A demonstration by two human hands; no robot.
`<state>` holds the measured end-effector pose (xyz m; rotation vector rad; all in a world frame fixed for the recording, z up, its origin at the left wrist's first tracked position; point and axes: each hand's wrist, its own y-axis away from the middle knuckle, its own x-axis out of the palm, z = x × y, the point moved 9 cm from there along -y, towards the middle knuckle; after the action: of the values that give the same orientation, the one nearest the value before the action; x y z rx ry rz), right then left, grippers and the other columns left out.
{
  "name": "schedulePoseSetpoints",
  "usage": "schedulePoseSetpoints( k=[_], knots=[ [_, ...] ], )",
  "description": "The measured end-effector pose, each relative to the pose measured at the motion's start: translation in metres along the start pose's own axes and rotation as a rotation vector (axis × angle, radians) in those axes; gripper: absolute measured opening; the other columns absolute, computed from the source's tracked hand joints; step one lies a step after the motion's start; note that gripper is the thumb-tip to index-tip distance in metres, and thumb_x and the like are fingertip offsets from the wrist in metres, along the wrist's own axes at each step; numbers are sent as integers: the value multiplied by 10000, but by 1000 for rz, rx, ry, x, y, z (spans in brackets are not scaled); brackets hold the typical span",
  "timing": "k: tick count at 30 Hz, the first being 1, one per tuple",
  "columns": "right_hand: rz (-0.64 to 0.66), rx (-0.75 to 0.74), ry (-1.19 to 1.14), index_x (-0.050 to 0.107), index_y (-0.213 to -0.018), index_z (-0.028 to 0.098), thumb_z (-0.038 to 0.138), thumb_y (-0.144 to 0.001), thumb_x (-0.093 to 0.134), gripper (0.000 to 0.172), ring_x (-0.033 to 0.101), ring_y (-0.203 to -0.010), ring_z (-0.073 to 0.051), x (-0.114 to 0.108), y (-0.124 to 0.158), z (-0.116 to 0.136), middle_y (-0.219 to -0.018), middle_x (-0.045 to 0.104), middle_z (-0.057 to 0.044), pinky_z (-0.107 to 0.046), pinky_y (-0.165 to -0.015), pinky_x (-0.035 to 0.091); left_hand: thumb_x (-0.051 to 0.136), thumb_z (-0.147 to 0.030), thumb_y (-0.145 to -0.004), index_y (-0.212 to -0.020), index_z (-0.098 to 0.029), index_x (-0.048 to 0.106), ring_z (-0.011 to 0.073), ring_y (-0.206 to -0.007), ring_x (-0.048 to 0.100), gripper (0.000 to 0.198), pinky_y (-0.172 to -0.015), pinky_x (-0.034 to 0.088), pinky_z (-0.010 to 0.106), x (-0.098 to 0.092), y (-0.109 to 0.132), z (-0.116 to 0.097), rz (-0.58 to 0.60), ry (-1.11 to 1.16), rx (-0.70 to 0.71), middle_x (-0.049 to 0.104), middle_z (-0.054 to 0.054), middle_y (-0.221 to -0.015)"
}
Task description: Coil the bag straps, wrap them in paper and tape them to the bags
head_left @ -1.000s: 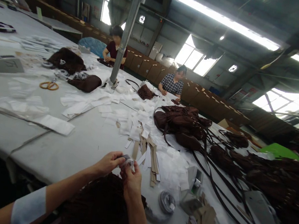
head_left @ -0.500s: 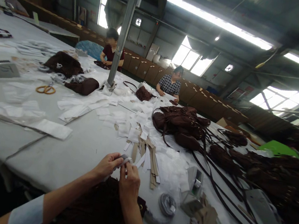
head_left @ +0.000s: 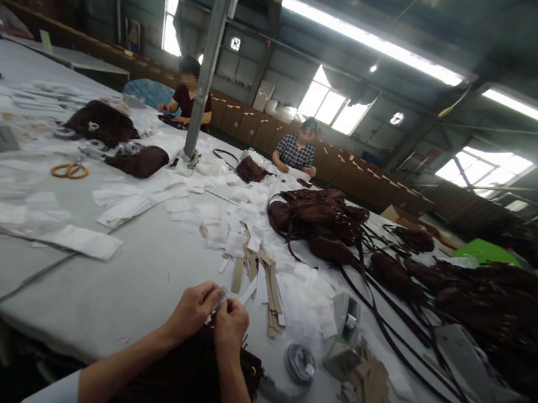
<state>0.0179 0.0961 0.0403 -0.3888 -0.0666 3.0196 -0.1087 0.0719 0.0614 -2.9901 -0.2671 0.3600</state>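
Closely pinching a small grey piece (head_left: 222,294) between left hand (head_left: 193,310) and right hand (head_left: 231,325).
Held by the far edge of a dark brown bag (head_left: 176,383), just short of tan card strips (head_left: 276,291); too small to make out fully.

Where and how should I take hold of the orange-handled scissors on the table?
Grip the scissors' orange rings, coming from the near side and slightly above. The rings face the wearer with bare table before them, while the blades point away. The left hand is probably the better choice, being nearer, though it pinches a small pale piece.
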Motion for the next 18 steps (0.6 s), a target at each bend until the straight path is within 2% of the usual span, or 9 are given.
schedulePoseSetpoints(
  k=[6,10,14,18],
  knots=[
    [125,121,-276,620,-582,139,490,-642,689,362,506,-452,-127,7,-4,-12,-466,558,18,-228,-444,367,444,-317,-892,-937,-199,490,157,-609,571,135,-595,383,239,12,9,-24,78,-65,82,627,-1,-696],
    [136,180,-410,617,-627,134,489,-628,714,368,426,-404,-83,0,2,-17,-441,504,47,-203,-410,330,475,-317,-879,-1118,-185,446,151,-549,544,275,-558,364,230,7,11,-20,105,-52,31,628,-24,-636],
    [114,216,-502,588,-633,144,444,-619,740,336,340,-387,-46,-5,6,-16,-431,446,75,-178,-393,260,490,-372,-877,-1130,-175,503,116,-481,453,321,-501,301,214,7,12,-14,177,-51,10,592,-42,-596],
    [214,258,-566,614,-730,139,462,-632,713,352,303,-379,-44,3,11,-5,-458,418,80,-176,-377,244,495,-418,-878,-1254,-180,433,109,-513,468,449,-519,333,207,13,17,-18,264,121,34,625,-22,-688]
  ],
)
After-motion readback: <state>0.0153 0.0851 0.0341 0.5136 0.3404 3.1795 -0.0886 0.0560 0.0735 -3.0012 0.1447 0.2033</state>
